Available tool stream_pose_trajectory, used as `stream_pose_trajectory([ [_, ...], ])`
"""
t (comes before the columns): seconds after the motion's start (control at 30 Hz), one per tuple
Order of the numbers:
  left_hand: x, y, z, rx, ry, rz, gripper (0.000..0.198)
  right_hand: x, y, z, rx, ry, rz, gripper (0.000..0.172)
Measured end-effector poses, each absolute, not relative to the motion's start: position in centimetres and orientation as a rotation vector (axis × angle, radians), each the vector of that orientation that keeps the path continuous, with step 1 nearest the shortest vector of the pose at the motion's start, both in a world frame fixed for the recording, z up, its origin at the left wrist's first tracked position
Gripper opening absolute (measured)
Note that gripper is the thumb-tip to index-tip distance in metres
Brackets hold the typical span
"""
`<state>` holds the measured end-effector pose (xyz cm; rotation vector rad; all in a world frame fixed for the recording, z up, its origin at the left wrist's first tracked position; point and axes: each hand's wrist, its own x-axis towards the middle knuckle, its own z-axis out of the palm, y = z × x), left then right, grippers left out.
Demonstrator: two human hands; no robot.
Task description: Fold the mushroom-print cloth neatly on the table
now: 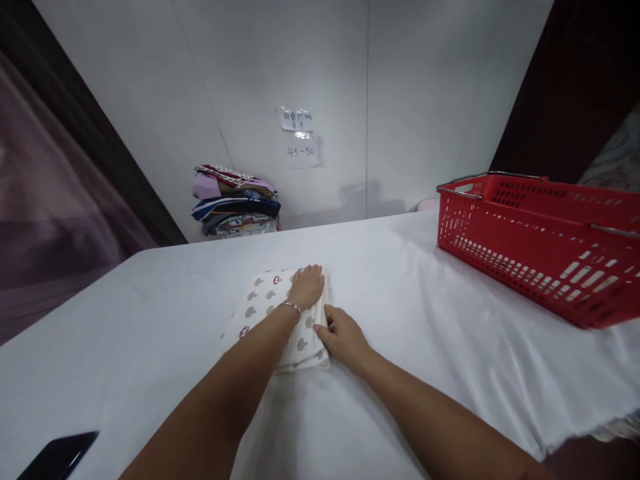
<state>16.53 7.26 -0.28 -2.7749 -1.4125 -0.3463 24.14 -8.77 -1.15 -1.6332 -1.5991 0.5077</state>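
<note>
A folded white cloth (260, 310) with grey and red printed motifs lies flat in the middle of the white-covered table (165, 313). Whether it is a garment cannot be told. My left hand (307, 287) rests palm down on its right part, fingers stretched out; a thin bracelet (293, 306) circles that wrist. At the cloth's right edge, my right hand (345, 335) has thumb and fingers closed around the layered side, with some fingertips hidden.
A red plastic basket (520, 233) with metal handles stands at the right. Several folded garments (237, 200) are stacked beyond the far edge, against a wall (415, 107) bearing paper signs (304, 152). A dark phone-like object (60, 457) lies at front left.
</note>
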Motion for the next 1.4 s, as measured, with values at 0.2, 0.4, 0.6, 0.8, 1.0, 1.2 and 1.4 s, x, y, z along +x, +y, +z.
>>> stream_pose_trajectory([
  [0.2, 16.7, 7.6, -0.5, -2.828, -1.480, -0.242, 0.044, 23.6, -9.9, 0.3, -1.274, -1.879, 0.171, 0.023],
  [0.4, 16.1, 8.4, 1.4, -2.939, -1.556, -0.109, 0.050, 23.3, -9.8, -0.5, -1.180, -2.124, 0.165, 0.012],
  [0.6, 13.0, 5.6, 1.7, -3.022, -1.401, -0.164, 0.057, 23.1, -9.9, -0.4, -1.154, -2.102, 0.170, 0.014],
  [0.8, 12.3, 3.3, 0.3, -3.044, -1.295, -0.231, 0.052, 22.2, -11.0, 0.7, -1.296, -2.121, 0.206, 0.023],
  [1.0, 12.0, 2.4, 1.7, -3.102, -1.372, -0.209, 0.050, 22.5, -11.5, 1.2, -1.347, -2.176, 0.232, 0.024],
  [1.2, 7.9, -0.8, 2.0, -3.082, -1.241, -0.182, 0.045, 22.8, -11.4, 0.8, -1.339, -2.190, 0.242, 0.021],
  [1.4, 0.8, -2.2, 1.9, -2.727, -1.605, -0.293, 0.044, 22.8, -11.6, 0.9, -1.353, -2.166, 0.276, 0.024],
])
